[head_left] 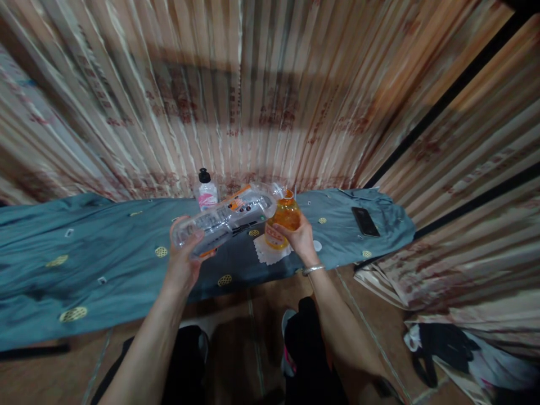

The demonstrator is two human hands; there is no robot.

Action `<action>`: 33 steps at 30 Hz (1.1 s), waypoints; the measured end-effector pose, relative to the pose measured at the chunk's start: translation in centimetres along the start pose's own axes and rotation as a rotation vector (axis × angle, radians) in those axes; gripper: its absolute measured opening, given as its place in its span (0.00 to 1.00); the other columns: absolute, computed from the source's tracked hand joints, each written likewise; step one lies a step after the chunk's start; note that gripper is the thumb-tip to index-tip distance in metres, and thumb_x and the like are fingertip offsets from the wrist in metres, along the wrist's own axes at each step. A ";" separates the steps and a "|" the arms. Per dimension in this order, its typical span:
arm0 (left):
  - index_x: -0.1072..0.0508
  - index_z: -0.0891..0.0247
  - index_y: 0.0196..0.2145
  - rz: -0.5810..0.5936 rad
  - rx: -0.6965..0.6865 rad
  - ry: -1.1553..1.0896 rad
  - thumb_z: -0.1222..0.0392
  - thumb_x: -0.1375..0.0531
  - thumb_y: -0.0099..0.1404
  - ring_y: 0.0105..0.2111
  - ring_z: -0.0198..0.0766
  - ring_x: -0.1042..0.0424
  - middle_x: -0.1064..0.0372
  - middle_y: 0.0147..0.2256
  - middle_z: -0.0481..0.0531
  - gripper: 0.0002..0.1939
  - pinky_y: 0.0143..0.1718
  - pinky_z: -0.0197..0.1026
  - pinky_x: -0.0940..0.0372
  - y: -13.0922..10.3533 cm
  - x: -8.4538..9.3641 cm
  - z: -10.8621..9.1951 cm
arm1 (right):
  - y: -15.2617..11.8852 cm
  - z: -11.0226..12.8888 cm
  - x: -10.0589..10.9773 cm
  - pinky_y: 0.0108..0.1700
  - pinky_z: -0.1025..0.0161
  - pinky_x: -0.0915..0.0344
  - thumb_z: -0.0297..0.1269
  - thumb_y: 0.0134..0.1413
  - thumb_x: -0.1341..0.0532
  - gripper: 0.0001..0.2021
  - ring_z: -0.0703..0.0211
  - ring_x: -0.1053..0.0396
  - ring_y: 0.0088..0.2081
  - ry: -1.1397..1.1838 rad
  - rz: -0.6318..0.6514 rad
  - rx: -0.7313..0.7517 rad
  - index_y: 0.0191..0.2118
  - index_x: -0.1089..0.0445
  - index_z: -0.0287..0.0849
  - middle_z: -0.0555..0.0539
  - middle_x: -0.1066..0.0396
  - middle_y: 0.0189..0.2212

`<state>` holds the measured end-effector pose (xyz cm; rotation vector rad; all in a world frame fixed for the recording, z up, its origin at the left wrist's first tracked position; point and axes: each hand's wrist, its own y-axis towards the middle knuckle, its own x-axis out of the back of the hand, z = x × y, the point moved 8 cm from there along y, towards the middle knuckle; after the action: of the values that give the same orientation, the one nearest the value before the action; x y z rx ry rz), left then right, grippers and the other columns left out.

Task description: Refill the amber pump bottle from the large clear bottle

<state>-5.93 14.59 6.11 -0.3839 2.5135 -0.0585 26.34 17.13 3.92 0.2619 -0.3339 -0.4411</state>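
Note:
My left hand is closed around the lower end of a large clear plastic bottle with an orange and white label. The bottle is tipped to the right, and its neck is at the mouth of an amber bottle. Whether the two mouths touch, I cannot tell. Gripped in my right hand, the amber bottle leans slightly and has a pale label low on its side. Below it, a white scallop-edged cloth or paper lies on the table. The clear bottle looks nearly drained.
A white and pink bottle with a black cap stands behind the clear bottle. A dark phone lies on the right of the teal tablecloth. A small white disc is near my right wrist. Patterned curtains hang behind.

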 end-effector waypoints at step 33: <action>0.27 0.46 0.61 -0.050 -0.039 0.058 0.60 0.20 0.28 0.40 0.46 0.25 0.28 0.51 0.51 0.58 0.23 0.40 0.24 -1.0 2.6 -1.0 | -0.8 -0.1 -0.1 0.59 0.44 0.24 0.48 0.43 0.21 0.33 0.40 0.20 0.54 -0.046 0.082 0.037 0.56 0.27 0.49 0.44 0.18 0.52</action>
<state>-8.28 12.86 5.57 -0.4679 2.5658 -0.0407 25.99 16.54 3.52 0.2734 -0.3967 -0.3608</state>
